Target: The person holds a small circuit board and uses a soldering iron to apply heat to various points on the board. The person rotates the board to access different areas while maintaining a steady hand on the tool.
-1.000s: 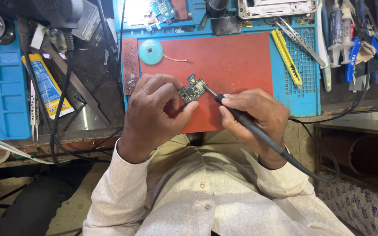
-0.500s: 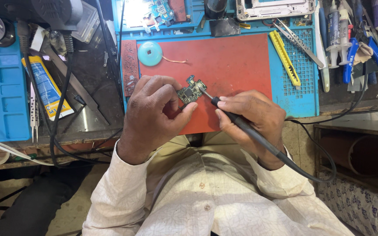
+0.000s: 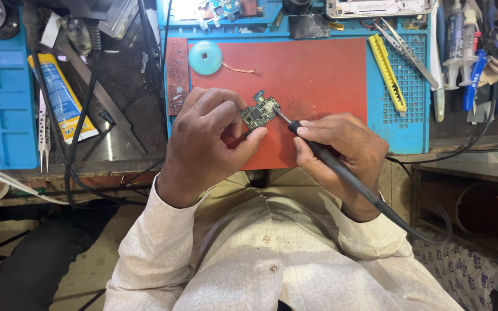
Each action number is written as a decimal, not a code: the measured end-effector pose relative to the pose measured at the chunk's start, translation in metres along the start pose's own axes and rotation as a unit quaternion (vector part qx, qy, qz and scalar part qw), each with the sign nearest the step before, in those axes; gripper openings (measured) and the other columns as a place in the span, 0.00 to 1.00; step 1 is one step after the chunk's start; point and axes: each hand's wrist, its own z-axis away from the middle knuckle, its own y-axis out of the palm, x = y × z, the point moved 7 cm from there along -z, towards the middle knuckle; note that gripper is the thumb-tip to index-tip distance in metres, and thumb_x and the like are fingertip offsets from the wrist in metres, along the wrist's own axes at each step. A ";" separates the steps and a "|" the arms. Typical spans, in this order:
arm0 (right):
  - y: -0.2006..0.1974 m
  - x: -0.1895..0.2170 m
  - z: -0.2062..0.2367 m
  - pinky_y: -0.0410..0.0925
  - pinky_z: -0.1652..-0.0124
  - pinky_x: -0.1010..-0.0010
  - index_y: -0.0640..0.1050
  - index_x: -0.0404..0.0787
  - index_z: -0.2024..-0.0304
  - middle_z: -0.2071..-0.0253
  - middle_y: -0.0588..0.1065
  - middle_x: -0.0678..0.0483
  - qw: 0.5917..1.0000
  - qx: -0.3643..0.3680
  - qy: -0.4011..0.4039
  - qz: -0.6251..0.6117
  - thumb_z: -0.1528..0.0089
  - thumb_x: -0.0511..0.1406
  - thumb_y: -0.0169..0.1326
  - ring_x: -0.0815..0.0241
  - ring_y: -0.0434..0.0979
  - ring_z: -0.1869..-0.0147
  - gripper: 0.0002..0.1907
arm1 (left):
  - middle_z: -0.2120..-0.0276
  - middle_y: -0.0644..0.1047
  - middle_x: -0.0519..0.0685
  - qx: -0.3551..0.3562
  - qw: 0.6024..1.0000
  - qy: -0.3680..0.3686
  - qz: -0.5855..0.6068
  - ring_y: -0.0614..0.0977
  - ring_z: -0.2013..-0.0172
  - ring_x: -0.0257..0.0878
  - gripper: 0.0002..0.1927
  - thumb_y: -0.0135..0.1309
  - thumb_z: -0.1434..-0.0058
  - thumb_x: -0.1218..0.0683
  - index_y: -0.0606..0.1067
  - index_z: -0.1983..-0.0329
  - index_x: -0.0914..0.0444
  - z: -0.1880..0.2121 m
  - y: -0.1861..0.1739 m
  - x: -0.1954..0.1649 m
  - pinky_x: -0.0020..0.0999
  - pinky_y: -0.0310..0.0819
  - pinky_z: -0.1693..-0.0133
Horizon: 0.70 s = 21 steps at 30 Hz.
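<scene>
Cluttered workbench (image 3: 116, 167) across the upper half, dark-topped and worn along its front edge. Red mat (image 3: 318, 75) at the middle, bordered by a blue perforated tray (image 3: 410, 115) toward the right edge. Another blue tray (image 3: 7, 115) at the far left edge. Black cables (image 3: 82, 115) trailing over the front edge. Below the bench, a dusty pale floor (image 3: 87, 270). At the right, a wooden shelf (image 3: 468, 173) under the benchtop, dim inside. Even, soft light overall.
</scene>
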 end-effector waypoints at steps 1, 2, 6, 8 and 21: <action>0.000 0.000 0.000 0.75 0.53 0.69 0.81 0.38 0.56 0.56 0.82 0.49 1.000 0.002 -0.003 0.003 0.41 0.28 0.67 0.54 0.84 0.54 0.12 | 0.59 0.77 0.48 -0.002 1.000 0.001 -0.001 0.75 0.60 0.48 0.20 0.72 0.46 0.55 0.68 0.75 0.61 0.000 0.000 0.000 0.41 0.70 0.57; 0.001 0.000 -0.001 0.75 0.53 0.69 0.81 0.38 0.55 0.56 0.82 0.48 1.000 0.005 -0.002 0.002 0.41 0.28 0.67 0.54 0.84 0.53 0.12 | 0.59 0.77 0.48 0.001 1.000 -0.002 -0.002 0.75 0.60 0.48 0.20 0.72 0.46 0.55 0.68 0.75 0.61 0.000 0.000 0.000 0.41 0.70 0.57; 0.001 0.000 0.000 0.75 0.54 0.70 0.81 0.37 0.55 0.55 0.82 0.48 1.000 0.009 0.008 0.005 0.40 0.27 0.66 0.54 0.84 0.53 0.12 | 0.60 0.76 0.48 0.003 1.000 0.007 0.000 0.75 0.59 0.48 0.21 0.71 0.45 0.55 0.67 0.75 0.61 0.000 0.000 0.000 0.42 0.70 0.56; 0.001 0.001 0.001 0.75 0.53 0.69 0.80 0.38 0.55 0.55 0.82 0.48 1.000 0.009 0.005 0.007 0.40 0.27 0.66 0.54 0.84 0.54 0.12 | 0.59 0.76 0.48 -0.001 1.000 0.015 0.001 0.75 0.59 0.48 0.21 0.71 0.45 0.55 0.66 0.75 0.61 0.000 -0.001 -0.001 0.42 0.70 0.56; 0.002 0.000 0.001 0.76 0.52 0.69 0.81 0.37 0.54 0.54 0.82 0.48 1.000 0.007 0.004 0.014 0.40 0.27 0.66 0.54 0.84 0.53 0.12 | 0.61 0.76 0.48 -0.001 1.000 0.007 0.010 0.74 0.60 0.47 0.22 0.71 0.46 0.56 0.65 0.75 0.61 0.001 0.000 0.000 0.42 0.70 0.57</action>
